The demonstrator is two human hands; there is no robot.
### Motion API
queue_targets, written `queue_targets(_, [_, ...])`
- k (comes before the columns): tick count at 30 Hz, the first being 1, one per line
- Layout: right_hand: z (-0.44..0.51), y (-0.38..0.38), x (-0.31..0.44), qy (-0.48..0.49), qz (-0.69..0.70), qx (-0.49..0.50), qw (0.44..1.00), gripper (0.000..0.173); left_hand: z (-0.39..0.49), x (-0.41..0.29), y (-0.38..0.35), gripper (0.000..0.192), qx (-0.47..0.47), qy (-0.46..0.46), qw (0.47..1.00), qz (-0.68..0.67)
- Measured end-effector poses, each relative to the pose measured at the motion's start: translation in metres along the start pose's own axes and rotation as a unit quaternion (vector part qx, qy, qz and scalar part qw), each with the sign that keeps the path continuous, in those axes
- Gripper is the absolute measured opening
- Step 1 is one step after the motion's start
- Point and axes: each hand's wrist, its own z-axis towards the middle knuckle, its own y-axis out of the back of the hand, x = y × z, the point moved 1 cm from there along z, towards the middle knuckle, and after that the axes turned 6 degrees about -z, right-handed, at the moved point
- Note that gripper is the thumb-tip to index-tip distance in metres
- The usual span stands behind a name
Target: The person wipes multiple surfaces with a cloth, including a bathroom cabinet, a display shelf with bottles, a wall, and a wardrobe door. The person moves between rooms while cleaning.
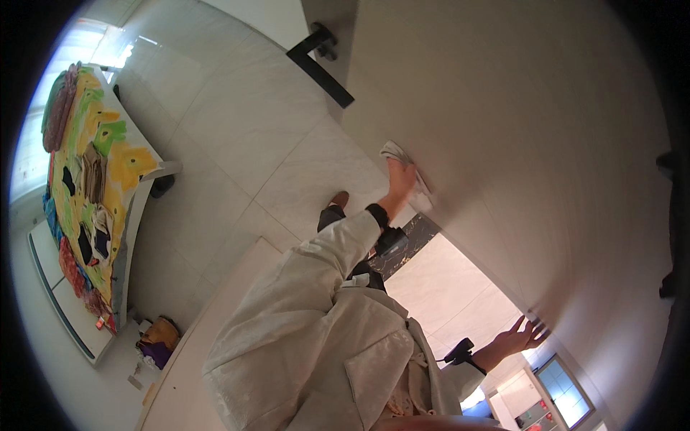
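Observation:
My left hand (400,180) is pressed on a folded white cloth (396,151), which lies against the broad grey-brown door (501,134). A black lever handle (323,73) juts out near the door's edge, farther up than that hand. Lower right, my right hand (520,339) has its fingers spread, with the fingertips at the door's surface near its far edge; nothing is seen in it. Both wrists wear black straps with small dark devices. Light-coloured sleeves cover my arms.
A bed with a yellow-green patterned cover (132,161) stands at left, bearing folded clothes and blankets. Bags (159,339) sit by the wall. A dark marble threshold (407,245) crosses the doorway beneath me. Pale tiles (232,124) form the floor, and a shoe (339,199) shows there.

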Motion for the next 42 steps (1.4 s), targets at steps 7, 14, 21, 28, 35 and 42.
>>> queue_targets(7, [0.007,-0.002,-0.005,-0.005,0.015,-0.026,1.0,0.062,0.071,-0.053,0.034,0.058,-0.126,-0.198,0.967,0.1])
queue_targets(14, [0.013,0.0,-0.011,0.011,-0.029,-0.012,0.999,0.064,0.223,0.063,0.117,0.05,-0.005,0.127,0.891,-0.435])
queue_targets(21, [0.045,0.02,-0.039,-0.006,-0.03,-0.037,0.999,0.06,0.223,0.143,0.127,0.047,-0.019,0.112,0.978,-0.177])
queue_targets(28, [0.043,0.026,-0.039,0.019,-0.008,0.04,0.999,0.066,0.07,0.143,0.043,0.064,0.062,0.205,0.942,-0.257])
queue_targets(35, [0.012,0.019,-0.022,0.059,0.005,0.077,0.995,0.067,-0.081,0.091,-0.038,0.059,0.156,0.273,0.935,-0.166])
queue_targets(42, [0.037,0.062,-0.058,0.107,-0.057,0.196,0.973,0.064,-0.194,0.053,-0.111,0.054,0.235,0.249,0.937,-0.073])
